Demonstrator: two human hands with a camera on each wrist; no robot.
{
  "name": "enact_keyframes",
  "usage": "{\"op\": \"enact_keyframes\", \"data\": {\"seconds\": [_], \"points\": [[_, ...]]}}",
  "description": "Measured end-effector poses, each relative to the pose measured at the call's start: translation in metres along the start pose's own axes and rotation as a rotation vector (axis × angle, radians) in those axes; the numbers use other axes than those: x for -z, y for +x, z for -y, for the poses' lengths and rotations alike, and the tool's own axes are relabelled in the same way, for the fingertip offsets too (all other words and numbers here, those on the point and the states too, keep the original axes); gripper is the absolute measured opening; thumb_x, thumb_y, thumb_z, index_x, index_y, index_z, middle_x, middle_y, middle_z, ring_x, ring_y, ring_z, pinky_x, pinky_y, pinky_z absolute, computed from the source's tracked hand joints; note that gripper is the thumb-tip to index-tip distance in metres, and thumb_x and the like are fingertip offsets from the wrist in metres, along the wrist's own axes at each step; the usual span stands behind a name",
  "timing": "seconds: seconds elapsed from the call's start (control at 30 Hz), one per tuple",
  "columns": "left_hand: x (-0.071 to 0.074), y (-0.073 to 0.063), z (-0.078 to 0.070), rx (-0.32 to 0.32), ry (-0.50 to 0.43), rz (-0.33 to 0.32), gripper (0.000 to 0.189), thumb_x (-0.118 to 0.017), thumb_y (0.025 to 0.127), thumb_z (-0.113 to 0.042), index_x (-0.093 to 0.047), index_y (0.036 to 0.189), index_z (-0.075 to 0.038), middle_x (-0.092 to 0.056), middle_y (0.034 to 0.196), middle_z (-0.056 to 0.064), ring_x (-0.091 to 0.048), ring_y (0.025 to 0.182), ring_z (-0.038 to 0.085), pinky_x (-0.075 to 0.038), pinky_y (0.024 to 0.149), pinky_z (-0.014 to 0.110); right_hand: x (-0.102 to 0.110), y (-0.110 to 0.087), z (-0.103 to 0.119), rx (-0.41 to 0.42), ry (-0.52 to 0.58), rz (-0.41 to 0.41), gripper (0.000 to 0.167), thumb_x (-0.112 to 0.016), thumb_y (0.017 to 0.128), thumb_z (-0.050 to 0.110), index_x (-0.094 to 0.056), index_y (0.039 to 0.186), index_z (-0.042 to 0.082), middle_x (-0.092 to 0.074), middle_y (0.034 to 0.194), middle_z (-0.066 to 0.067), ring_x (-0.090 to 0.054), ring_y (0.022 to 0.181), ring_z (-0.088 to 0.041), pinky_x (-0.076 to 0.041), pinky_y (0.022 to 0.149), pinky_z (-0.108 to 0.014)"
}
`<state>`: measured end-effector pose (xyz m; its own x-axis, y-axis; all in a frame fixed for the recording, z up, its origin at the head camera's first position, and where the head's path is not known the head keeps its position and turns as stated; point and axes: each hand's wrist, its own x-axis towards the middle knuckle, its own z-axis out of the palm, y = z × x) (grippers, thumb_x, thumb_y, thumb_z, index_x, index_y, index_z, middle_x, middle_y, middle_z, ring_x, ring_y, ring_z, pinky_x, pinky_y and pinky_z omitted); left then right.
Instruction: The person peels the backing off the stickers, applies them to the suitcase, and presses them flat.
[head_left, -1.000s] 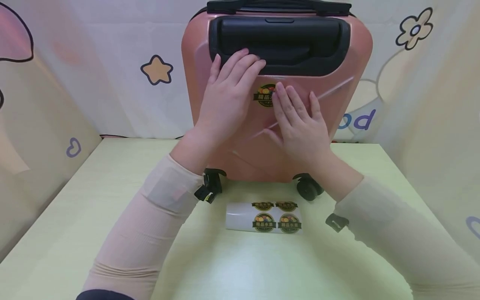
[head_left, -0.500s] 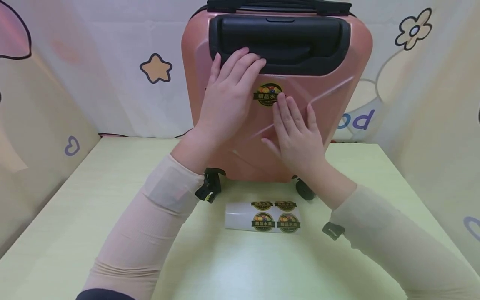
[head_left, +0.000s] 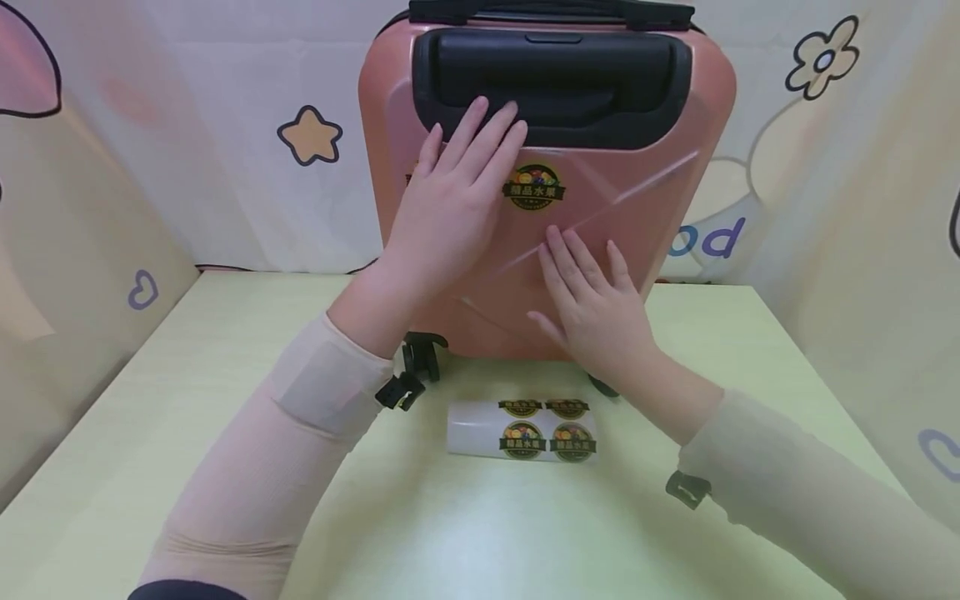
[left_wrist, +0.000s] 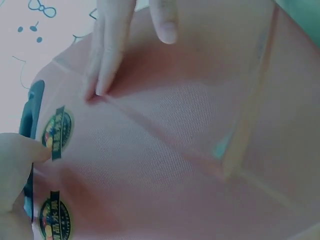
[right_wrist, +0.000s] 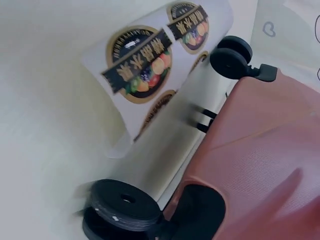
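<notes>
A pink suitcase (head_left: 491, 321) with a black handle panel (head_left: 558, 92) stands upright on the table. A round fruit-label sticker (head_left: 533, 187) is on its front below the panel. A second sticker (left_wrist: 55, 217) shows in the left wrist view; in the head view the left hand mostly covers it. My left hand (head_left: 450, 204) rests on the upper left of the case, fingers extended onto the panel's lower edge, thumb by the central sticker. My right hand (head_left: 600, 308) lies against the case below and right of that sticker, its fingers straight. Neither hand holds anything.
A curled white sheet of stickers (head_left: 468, 429) lies on the pale table (head_left: 480, 533) in front of the suitcase. Black wheels (right_wrist: 125, 205) stand beneath the case. Patterned cloth (head_left: 225, 150) hangs behind and at both sides.
My right hand has slid down off the central sticker to the bare case below, leaving the whole sticker visible. My left hand has stayed nearly in place, its fingers slightly more spread.
</notes>
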<state>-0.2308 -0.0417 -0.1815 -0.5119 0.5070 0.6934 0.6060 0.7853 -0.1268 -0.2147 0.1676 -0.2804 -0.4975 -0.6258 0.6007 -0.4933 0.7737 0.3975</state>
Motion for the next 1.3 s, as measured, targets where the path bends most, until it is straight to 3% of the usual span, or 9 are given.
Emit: {"op": "enact_keyframes", "data": {"seconds": [0.17, 0.37, 0.5, 0.73, 0.93, 1.3], "points": [[-0.006, -0.017, -0.004, -0.041, -0.022, -0.013, 0.049, -0.050, 0.096, -0.019, -0.039, 0.142, -0.009, -0.024, 0.152, 0.010, -0.014, 0.141, 0.021, -0.009, 0.111, 0.043, 0.000, -0.008, -0.001, 0.024, 0.005, -0.013, 0.072, -0.054, 0.088, 0.039, -0.031, 0.143, -0.002, -0.021, 0.151, -0.015, -0.009, 0.141, -0.027, -0.006, 0.109, -0.053], [-0.015, -0.041, -0.005, -0.075, -0.063, -0.053, 0.044, -0.055, 0.093, -0.020, -0.049, 0.135, -0.008, -0.032, 0.148, 0.012, -0.023, 0.138, 0.023, -0.016, 0.110, 0.048, 0.000, -0.014, -0.002, 0.053, 0.021, -0.056, 0.075, -0.067, 0.083, 0.035, -0.036, 0.141, 0.000, -0.026, 0.149, -0.015, -0.016, 0.139, -0.028, -0.012, 0.109, -0.053], [-0.018, -0.054, -0.007, -0.095, -0.092, -0.043, 0.041, -0.058, 0.092, -0.019, -0.053, 0.132, -0.008, -0.036, 0.146, 0.014, -0.029, 0.136, 0.025, -0.020, 0.108, 0.049, 0.000, -0.018, -0.001, 0.074, 0.048, -0.062, 0.072, -0.069, 0.082, 0.031, -0.040, 0.140, 0.001, -0.031, 0.147, -0.015, -0.021, 0.138, -0.028, -0.018, 0.108, -0.053], [-0.022, -0.075, -0.011, -0.134, -0.111, 0.019, 0.041, -0.060, 0.090, -0.016, -0.054, 0.130, -0.008, -0.040, 0.143, 0.014, -0.034, 0.133, 0.026, -0.028, 0.105, 0.050, -0.003, -0.025, 0.003, 0.093, 0.089, -0.032, 0.073, -0.073, 0.079, 0.030, -0.041, 0.139, 0.002, -0.034, 0.145, -0.016, -0.026, 0.136, -0.028, -0.028, 0.104, -0.053], [-0.027, -0.092, -0.010, -0.169, -0.109, 0.085, 0.043, -0.062, 0.089, -0.017, -0.054, 0.130, -0.007, -0.042, 0.141, 0.015, -0.038, 0.130, 0.027, -0.034, 0.101, 0.050, -0.004, -0.032, 0.008, 0.089, 0.119, 0.024, 0.074, -0.073, 0.079, 0.029, -0.040, 0.140, 0.003, -0.033, 0.147, -0.015, -0.029, 0.135, -0.029, -0.030, 0.104, -0.049], [-0.039, -0.120, -0.010, -0.196, -0.154, 0.204, 0.041, -0.063, 0.089, -0.015, -0.055, 0.128, -0.005, -0.049, 0.135, 0.016, -0.049, 0.120, 0.028, -0.042, 0.093, 0.044, -0.008, -0.043, 0.017, 0.138, 0.225, 0.078, 0.070, -0.075, 0.078, 0.029, -0.047, 0.135, 0.000, -0.044, 0.140, -0.016, -0.047, 0.122, -0.032, -0.041, 0.094, -0.047]]}}
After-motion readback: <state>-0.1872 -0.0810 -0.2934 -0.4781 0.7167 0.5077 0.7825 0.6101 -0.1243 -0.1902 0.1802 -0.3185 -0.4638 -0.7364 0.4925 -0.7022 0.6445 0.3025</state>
